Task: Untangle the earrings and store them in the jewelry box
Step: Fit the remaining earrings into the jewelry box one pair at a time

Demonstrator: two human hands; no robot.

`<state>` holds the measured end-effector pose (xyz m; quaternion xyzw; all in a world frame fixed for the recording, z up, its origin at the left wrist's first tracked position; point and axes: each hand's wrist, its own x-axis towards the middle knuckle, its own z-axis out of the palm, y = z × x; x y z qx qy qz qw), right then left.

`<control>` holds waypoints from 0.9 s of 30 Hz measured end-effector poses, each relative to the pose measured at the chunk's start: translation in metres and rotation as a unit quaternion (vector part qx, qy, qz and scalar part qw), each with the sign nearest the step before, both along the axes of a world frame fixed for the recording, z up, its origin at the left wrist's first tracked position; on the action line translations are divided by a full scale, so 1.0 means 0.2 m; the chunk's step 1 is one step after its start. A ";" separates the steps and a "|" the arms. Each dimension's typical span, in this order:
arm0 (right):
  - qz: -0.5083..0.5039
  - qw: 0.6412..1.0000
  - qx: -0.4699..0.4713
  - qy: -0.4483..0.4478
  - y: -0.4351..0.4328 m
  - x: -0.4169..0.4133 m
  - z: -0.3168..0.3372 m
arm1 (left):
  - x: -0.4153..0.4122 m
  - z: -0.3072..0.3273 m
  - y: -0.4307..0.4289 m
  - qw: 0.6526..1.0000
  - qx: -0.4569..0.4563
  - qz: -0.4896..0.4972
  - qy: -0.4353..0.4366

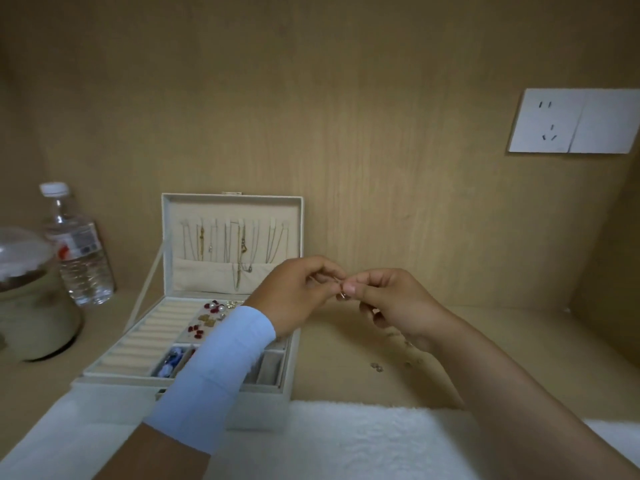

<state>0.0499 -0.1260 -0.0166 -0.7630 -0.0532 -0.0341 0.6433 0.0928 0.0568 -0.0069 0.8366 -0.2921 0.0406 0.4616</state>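
The earrings (343, 294), a small gold tangle, hang between the two hands, raised above the table (346, 358) just right of the box (221, 341). The left hand (298, 292) pinches one end with fingertips nearly closed; the right hand (391, 303) pinches the other, thumbnail up, fingers narrowed on the metal. Held up and close like this, the pieces can be pulled apart and watched; whether there are one or two in the grip I cannot tell.

On the table under the right wrist lie loose pieces (377, 366), about four, too small to name, probably waiting their turn. The box stands open at the table's left side, lid upright, ready to take them: its tray already holds red, pearl and gold studs, and several chains hang in the lid. One bottle (78, 247) and one jar (31, 299) stand near the left edge; one towel (363, 438) lies along the front edge.
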 end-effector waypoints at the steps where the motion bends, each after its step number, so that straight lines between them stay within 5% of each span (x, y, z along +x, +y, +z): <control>1: 0.011 1.000 0.026 0.011 0.04 0.01 0.01 | 0.00 0.01 0.05 1.000 -0.023 -0.007 0.000; 6: 0.038 0.991 0.109 0.071 0.24 0.09 0.03 | -0.01 -0.01 0.25 0.989 -0.145 -0.010 0.005; 12: 0.057 0.983 0.126 0.121 0.42 0.17 0.06 | 0.03 -0.05 0.39 0.985 -0.166 0.045 -0.012; 27: 0.046 0.998 0.042 0.023 0.47 0.17 0.04 | 0.04 -0.06 0.49 0.974 -0.193 0.050 0.104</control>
